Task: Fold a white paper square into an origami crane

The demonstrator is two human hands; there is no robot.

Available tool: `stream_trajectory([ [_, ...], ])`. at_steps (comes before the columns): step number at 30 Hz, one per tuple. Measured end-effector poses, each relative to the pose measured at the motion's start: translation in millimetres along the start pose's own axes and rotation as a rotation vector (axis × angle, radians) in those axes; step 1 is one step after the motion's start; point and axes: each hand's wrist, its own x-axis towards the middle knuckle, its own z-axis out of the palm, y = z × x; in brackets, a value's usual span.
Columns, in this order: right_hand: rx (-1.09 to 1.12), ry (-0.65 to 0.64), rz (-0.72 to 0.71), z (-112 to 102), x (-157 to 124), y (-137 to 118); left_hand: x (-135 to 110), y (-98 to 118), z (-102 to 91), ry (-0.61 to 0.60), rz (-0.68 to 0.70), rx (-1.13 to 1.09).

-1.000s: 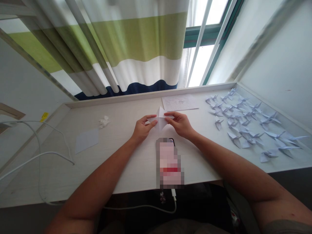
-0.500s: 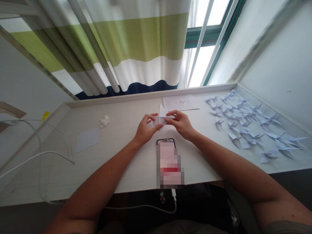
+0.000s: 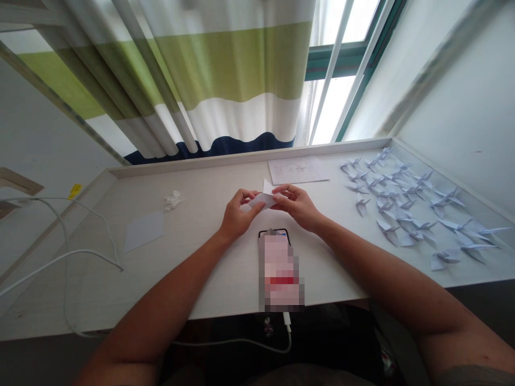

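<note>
Between my two hands is a partly folded piece of white paper (image 3: 263, 200), held above the table. My left hand (image 3: 240, 212) grips its left side, thumb on the near face and fingers behind. On the right side, my right hand (image 3: 296, 205) pinches the paper between thumb and fingers. One pointed flap stands up at the far side. Parts of the folds are hidden by the fingers. Just below the hands a phone (image 3: 277, 268) lies on the table, its screen blurred out.
Several folded paper cranes (image 3: 406, 195) spread over the table's right side. A sheet with writing (image 3: 298, 169) lies at the back. Left are a crumpled paper (image 3: 173, 200), a blank paper sheet (image 3: 145, 231) and a white cable (image 3: 92, 252). A raised rim (image 3: 249, 157) edges the table.
The paper's near point has folded up and its far flap now looks shorter. Both hands keep their grip, with small finger shifts. The things on the table have stayed put.
</note>
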Motion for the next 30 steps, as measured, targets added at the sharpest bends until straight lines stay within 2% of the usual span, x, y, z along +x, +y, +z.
stream_trajectory([
  [6, 0.047, -0.013, 0.065, -1.0, 0.2, -0.9, 0.4, -3.3, 0.1, -0.047, -0.061, -0.176],
  [12, -0.014, -0.062, 0.085, -2.6, -0.9, -3.9, 1.1, -2.9, 2.3, -0.025, -0.069, -0.244],
  [18, -0.348, 0.002, -0.113, -6.4, -0.1, -2.9, 3.0, -2.8, 0.8, -0.004, -0.069, -0.247],
  [24, -0.702, -0.043, -0.364, -5.2, -2.3, -3.5, 1.9, -3.5, 0.8, -0.010, -0.072, -0.228],
  [30, -0.636, -0.033, -0.274, -4.7, -2.5, 0.2, 1.4, -3.0, 0.4, -0.013, -0.023, -0.160],
])
